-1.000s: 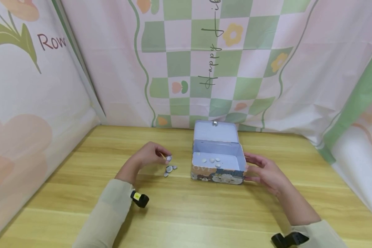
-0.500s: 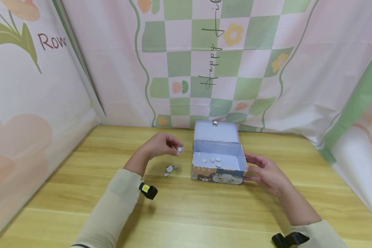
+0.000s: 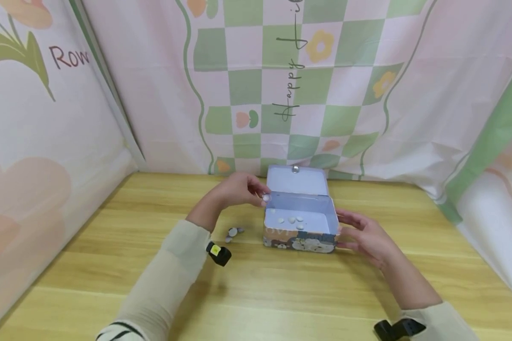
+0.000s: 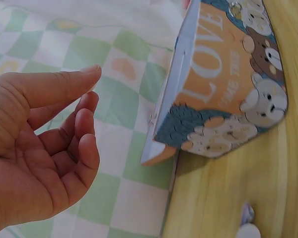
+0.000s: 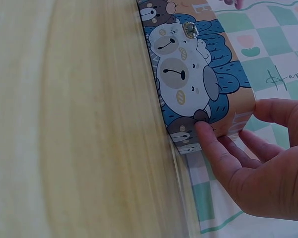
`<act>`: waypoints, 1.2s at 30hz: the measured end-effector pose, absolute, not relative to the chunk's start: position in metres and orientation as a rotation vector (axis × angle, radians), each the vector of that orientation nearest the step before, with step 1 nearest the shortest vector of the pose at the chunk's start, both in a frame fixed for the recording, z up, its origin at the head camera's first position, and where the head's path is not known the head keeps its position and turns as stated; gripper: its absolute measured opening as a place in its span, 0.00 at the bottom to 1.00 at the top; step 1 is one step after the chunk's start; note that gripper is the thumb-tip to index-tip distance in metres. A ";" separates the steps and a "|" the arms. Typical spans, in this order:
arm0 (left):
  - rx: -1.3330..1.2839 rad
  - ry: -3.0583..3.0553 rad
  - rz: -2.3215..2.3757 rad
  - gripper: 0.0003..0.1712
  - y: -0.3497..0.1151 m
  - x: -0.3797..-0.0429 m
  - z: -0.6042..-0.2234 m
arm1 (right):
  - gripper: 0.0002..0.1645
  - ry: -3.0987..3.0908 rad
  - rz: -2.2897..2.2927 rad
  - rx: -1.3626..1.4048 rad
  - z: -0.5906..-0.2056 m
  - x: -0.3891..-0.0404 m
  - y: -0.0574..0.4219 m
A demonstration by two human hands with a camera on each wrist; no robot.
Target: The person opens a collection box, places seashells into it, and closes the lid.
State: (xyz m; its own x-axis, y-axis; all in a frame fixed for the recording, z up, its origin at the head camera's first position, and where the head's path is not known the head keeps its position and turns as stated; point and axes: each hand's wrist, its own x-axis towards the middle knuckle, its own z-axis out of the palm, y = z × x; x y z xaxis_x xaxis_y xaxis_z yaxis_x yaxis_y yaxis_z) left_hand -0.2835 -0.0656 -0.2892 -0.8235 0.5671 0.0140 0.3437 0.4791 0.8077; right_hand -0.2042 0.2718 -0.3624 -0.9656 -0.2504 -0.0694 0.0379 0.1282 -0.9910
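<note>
My left hand (image 3: 241, 189) pinches a small pale shell-like piece (image 3: 266, 197) between thumb and fingers, at the left rim of an open tin box (image 3: 298, 241). In the left wrist view the left hand (image 4: 54, 129) is beside the box's printed end (image 4: 223, 74), and the pinched piece is mostly hidden by the fingers. Several similar pale pieces (image 3: 292, 220) lie on the box floor. My right hand (image 3: 367, 237) holds the box at its right end; in the right wrist view its thumb (image 5: 213, 144) presses the bear-printed front near the corner.
A little cluster of pale pieces (image 3: 233, 232) lies on the wooden table (image 3: 273, 293) left of the box. The box's lid (image 3: 296, 181) stands raised at the back, close to a checked curtain (image 3: 281, 94). Another curtain (image 3: 47, 132) hangs along the left.
My left hand has lifted the pinched piece from beside the cluster and carried it right and away from me, up to the box's left rim. The right hand and box stay put.
</note>
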 end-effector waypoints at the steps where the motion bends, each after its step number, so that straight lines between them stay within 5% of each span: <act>1: 0.794 2.471 1.249 0.14 -0.062 -0.284 -0.287 | 0.37 2.182 -1.929 -0.209 -0.362 -0.204 0.272; 18: 0.808 2.497 1.071 0.13 -0.015 -0.296 -0.262 | 0.38 2.172 -1.926 -0.209 -0.361 -0.204 0.271; 36: 0.553 2.478 1.073 0.13 0.005 -0.315 -0.283 | 0.37 2.177 -1.928 -0.210 -0.362 -0.204 0.273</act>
State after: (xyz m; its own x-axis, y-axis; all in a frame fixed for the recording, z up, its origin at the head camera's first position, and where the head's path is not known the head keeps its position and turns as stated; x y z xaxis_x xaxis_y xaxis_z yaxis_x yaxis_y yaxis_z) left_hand -0.3151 0.0047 -0.2832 -0.8491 0.4939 -0.1873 0.2014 0.6305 0.7496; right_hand -0.2045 0.2727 -0.3620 -0.9643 -0.2545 -0.0735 0.0422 0.1262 -0.9911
